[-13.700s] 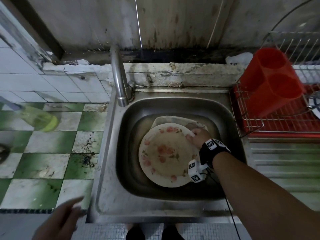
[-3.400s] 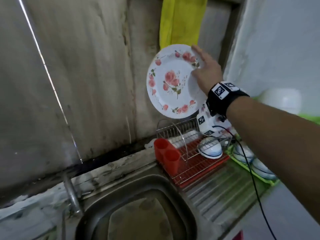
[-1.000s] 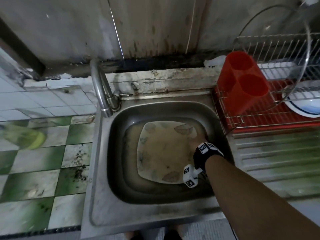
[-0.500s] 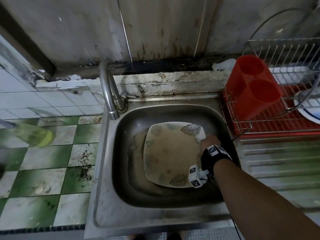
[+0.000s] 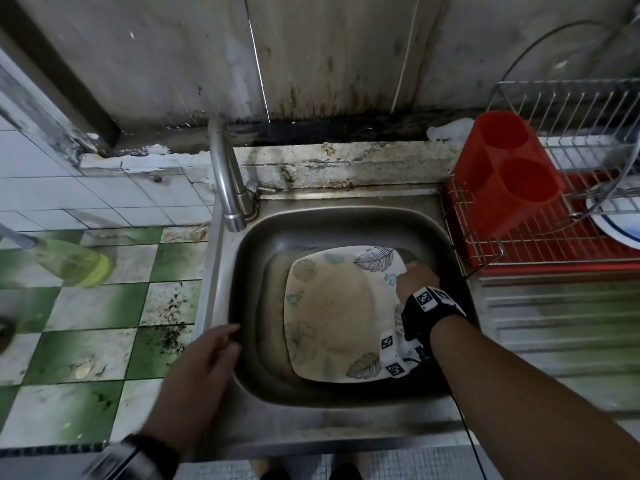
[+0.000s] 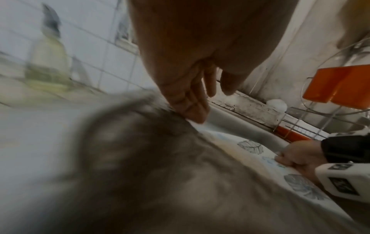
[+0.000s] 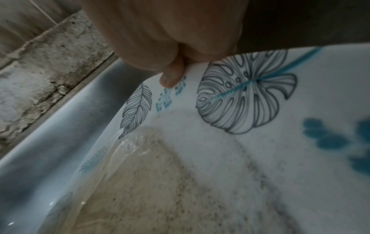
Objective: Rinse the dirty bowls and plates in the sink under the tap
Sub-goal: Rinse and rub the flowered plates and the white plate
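A square white plate [image 5: 339, 313] with grey and blue leaf prints lies tilted in the steel sink [image 5: 249, 375], its left side in murky brown water. My right hand [image 5: 414, 277] pinches the plate's right rim, thumb on top [image 7: 173, 77], and lifts that side; dirty water pools on the plate [image 7: 160, 182]. My left hand [image 5: 204, 368] hovers over the sink's front-left rim with fingers relaxed [image 6: 192, 104] and holds nothing. The tap [image 5: 225, 181] curves over the sink's back-left corner; no water runs from it.
A red wire dish rack [image 5: 540, 237] with a red cutlery holder [image 5: 502, 171] and a white plate [image 5: 620, 220] stands to the right. A yellow-green bottle [image 5: 69, 261] lies on the green and white tiled counter at left. A ribbed draining board [image 5: 561, 327] adjoins the sink.
My right hand has raised the plate's right edge further out of the water. My left hand has come into view at the sink's front-left rim.
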